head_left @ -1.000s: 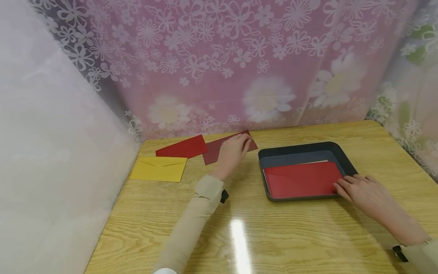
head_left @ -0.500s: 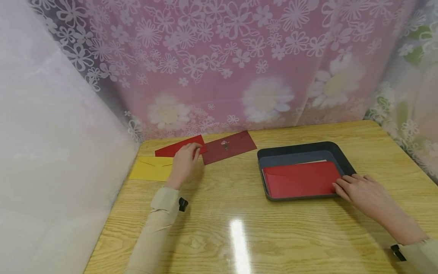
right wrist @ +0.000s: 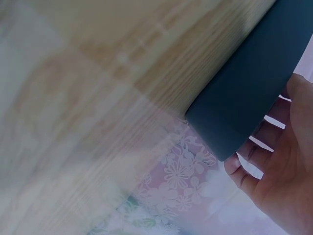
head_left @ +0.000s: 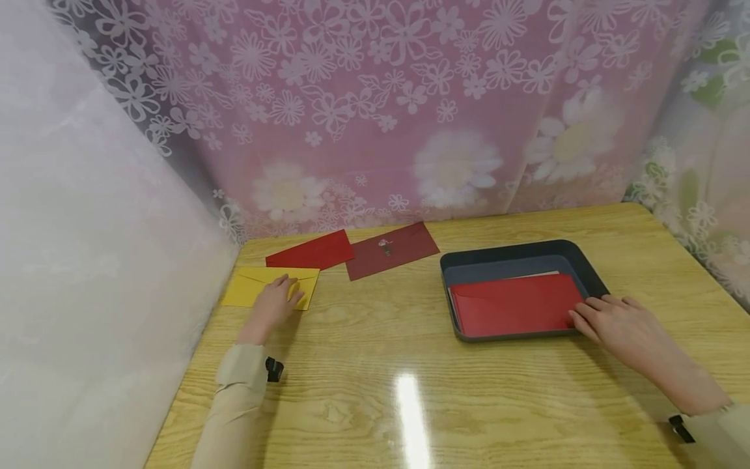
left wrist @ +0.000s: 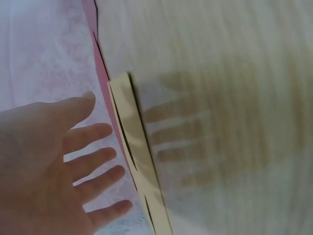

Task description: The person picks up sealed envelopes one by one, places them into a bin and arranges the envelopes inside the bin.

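Yellow paper envelope (head_left: 246,280) — flat on the wood-grain table (head_left: 363,365), at the far left; left hand (head_left: 274,306) above its right half, palm down. Fingers extended and slightly spread, thumb standing apart, nothing held; the left wrist view shows a narrow gap between fingertips and paper.

Red envelope (head_left: 307,249): behind the yellow one, slanted, a near corner tucked beneath it, beyond the fingertips.

Maroon envelope (head_left: 404,247): right of the red one and meeting its end, slanted; small floral emblem (head_left: 384,246).

Dark rectangular tray (head_left: 504,251): on the right of the table, a larger red envelope (head_left: 518,305) lying in its near part. Right hand (head_left: 624,329) at the near right corner, fingers over the rim; tips partly hidden, so whether they grip or merely rest cannot be told.

Changes: left hand over the maroon envelope one second ago, by the red one half a second ago — now over the yellow. Three loose envelopes, tray and right hand: positions unchanged.
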Demonstrator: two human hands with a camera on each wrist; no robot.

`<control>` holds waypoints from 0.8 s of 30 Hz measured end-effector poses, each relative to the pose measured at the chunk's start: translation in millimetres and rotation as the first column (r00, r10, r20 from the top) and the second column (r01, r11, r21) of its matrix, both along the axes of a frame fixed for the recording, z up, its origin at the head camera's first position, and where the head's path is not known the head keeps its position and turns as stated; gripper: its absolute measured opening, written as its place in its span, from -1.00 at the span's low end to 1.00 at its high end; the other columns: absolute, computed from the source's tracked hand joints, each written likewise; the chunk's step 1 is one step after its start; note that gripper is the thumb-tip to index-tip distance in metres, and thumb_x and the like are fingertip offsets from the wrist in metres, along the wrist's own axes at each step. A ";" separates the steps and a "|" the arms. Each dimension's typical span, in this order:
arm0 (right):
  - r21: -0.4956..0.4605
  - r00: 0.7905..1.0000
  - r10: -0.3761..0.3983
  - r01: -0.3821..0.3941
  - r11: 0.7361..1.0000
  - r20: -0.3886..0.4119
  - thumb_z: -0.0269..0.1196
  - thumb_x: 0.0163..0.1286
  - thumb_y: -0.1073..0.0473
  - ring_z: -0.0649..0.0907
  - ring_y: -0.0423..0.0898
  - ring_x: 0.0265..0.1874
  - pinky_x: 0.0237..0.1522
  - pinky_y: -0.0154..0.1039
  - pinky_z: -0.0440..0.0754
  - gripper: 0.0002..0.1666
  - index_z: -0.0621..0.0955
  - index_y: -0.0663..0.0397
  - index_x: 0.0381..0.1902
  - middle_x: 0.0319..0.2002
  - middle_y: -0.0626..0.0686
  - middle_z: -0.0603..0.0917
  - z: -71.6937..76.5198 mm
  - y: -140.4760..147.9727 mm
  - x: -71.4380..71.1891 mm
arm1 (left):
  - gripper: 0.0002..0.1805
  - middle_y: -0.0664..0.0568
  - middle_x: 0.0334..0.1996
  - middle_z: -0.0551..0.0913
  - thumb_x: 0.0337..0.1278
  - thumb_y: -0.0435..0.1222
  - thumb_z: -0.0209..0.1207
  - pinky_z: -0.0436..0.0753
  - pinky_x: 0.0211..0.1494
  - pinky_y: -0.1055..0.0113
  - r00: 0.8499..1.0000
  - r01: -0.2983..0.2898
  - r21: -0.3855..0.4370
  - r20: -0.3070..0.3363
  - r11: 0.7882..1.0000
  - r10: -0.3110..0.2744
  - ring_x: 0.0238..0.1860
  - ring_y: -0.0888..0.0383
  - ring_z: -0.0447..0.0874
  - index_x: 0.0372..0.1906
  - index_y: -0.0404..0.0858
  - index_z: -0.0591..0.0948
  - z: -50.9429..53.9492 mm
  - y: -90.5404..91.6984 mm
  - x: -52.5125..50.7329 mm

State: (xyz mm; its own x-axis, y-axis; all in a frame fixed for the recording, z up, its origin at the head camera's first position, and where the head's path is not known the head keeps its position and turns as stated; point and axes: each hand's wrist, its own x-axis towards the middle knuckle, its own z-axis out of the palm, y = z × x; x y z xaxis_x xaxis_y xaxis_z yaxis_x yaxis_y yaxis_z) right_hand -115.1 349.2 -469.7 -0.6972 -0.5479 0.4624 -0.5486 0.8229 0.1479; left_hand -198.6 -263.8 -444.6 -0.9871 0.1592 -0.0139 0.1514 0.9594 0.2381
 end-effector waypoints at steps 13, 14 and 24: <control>0.032 1.000 0.000 0.000 0.999 0.011 -0.48 0.63 -0.35 0.61 0.09 -0.45 -0.45 0.06 0.56 -0.02 0.71 0.12 -0.34 -0.43 0.01 0.64 2.3 -1.2 1.5 | -0.46 -0.45 0.40 0.34 0.56 -0.17 0.05 0.46 0.25 -0.31 0.998 0.017 -0.036 0.063 0.999 -0.015 0.28 -0.50 0.41 0.43 -0.40 0.41 -6.0 -0.3 13.7; 0.032 1.000 0.000 -0.001 0.999 0.008 -0.52 0.61 -0.36 0.60 0.09 -0.45 -0.46 0.05 0.56 0.00 0.70 0.11 -0.34 -0.43 0.00 0.64 2.2 -1.2 1.3 | -0.46 -0.45 0.40 0.35 0.55 -0.16 0.05 0.47 0.23 -0.32 0.998 0.019 -0.037 0.060 0.999 -0.017 0.27 -0.50 0.42 0.42 -0.39 0.42 -5.6 2.1 14.9; 0.030 1.000 0.013 -0.013 0.999 -0.003 -0.52 0.62 -0.34 0.55 0.06 -0.51 -0.54 -0.03 0.48 -0.04 0.66 0.08 -0.40 -0.48 -0.03 0.57 2.4 -1.3 0.4 | -0.43 -0.39 0.40 0.36 0.53 -0.09 0.08 0.44 0.24 -0.36 0.998 0.017 -0.077 0.056 0.997 -0.013 0.32 -0.46 0.36 0.46 -0.30 0.40 -5.4 31.8 25.3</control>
